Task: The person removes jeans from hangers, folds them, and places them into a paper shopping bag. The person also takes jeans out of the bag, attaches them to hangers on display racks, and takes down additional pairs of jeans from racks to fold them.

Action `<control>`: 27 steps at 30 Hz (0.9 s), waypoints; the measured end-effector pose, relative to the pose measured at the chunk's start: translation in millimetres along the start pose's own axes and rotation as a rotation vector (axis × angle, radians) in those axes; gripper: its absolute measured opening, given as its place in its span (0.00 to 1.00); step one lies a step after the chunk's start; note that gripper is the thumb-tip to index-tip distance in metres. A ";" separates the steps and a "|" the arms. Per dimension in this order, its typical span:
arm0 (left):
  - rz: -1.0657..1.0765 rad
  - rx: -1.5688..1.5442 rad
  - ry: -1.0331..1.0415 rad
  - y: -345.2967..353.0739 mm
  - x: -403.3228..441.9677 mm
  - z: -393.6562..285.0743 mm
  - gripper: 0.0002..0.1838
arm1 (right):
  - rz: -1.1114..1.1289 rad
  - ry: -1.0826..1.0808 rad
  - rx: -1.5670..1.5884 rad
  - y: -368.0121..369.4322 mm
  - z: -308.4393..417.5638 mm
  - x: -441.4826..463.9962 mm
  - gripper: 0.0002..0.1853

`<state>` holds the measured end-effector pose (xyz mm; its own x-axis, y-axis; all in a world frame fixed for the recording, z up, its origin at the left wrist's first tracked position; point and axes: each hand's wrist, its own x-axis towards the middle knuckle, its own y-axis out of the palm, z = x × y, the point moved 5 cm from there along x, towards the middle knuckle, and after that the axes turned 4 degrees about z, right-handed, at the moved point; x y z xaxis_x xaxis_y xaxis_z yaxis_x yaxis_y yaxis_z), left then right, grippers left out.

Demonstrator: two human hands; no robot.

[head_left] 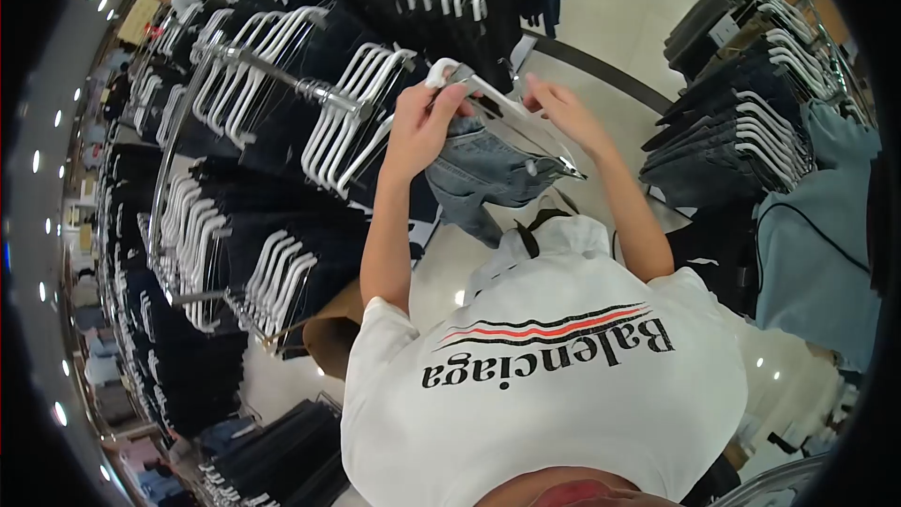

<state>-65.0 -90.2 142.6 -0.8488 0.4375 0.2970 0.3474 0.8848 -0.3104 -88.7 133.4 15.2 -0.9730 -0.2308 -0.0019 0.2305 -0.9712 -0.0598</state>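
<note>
My left hand (pixel 424 127) is closed around the white end of a clip hanger (pixel 443 72), thumb on top. The hanger's metal bar slants down to the right and ends in a clip (pixel 571 167). Grey-blue denim jeans (pixel 488 174) hang bunched below the bar, just under my left hand. On the far side of the hanger, my right hand (pixel 563 111) has its fingers curled in a pinch by a small greyish piece; what it grips is too small to make out.
Left of my arm, a chrome rack (pixel 272 70) carries dark trousers on white hangers (pixel 357 117). Another rack of dark trousers (pixel 723 145) stands at the right, beside a light-blue garment (pixel 812 244). A brown round object (pixel 333 345) is near my left elbow. Glossy floor (pixel 610 23) lies ahead.
</note>
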 end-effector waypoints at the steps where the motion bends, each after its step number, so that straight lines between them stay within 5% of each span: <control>1: 0.012 0.050 -0.005 -0.3 -9.7 3.8 0.15 | 0.054 0.141 0.013 14.0 -3.6 -3.6 0.29; 6: -0.029 0.206 0.115 5.6 -52.1 -12.8 0.09 | 0.358 0.363 0.653 58.9 -25.9 -24.3 0.25; 7: -0.074 0.203 0.074 2.8 -60.6 -10.1 0.09 | 0.433 0.243 0.525 60.4 -25.5 -28.1 0.23; 11: -0.216 0.184 -0.009 -15.6 -82.3 7.1 0.11 | 0.462 0.347 0.610 57.4 -25.3 -62.9 0.25; 13: -0.257 0.213 -0.026 -20.3 -86.6 8.0 0.11 | 0.801 0.246 0.938 58.9 -22.8 -73.0 0.29; 17: -0.293 0.214 0.051 -16.8 -93.1 1.4 0.11 | 0.847 0.123 1.101 54.1 -22.0 -84.9 0.32; 19: -0.305 0.251 0.090 -24.9 -98.1 -11.4 0.11 | 0.499 0.129 0.948 30.8 -35.2 -76.5 0.31; 20: -0.341 0.244 0.095 -31.7 -101.2 -18.2 0.13 | 0.509 0.125 0.947 23.2 -39.1 -71.9 0.31; 22: -0.448 0.116 0.133 -49.8 -113.2 -25.0 0.17 | 0.401 0.141 0.616 1.5 -58.8 -55.4 0.27; 24: -0.567 -0.270 0.312 -70.6 -120.2 -25.6 0.19 | 0.481 0.123 0.741 -11.4 -73.1 -42.2 0.23; 26: -0.659 -0.291 0.350 -133.2 -134.7 22.4 0.27 | 0.564 0.118 0.869 -19.1 -81.6 -27.9 0.20; 27: -0.226 -0.734 0.647 -119.9 -107.0 -3.6 0.26 | 0.603 0.061 0.862 -24.3 -82.1 -17.8 0.17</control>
<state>-14.3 -242.5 151.4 -0.6209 0.0573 0.7818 0.5500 0.7424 0.3824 -78.0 165.9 -65.3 -0.6879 -0.7094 0.1534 0.5836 -0.4150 0.6980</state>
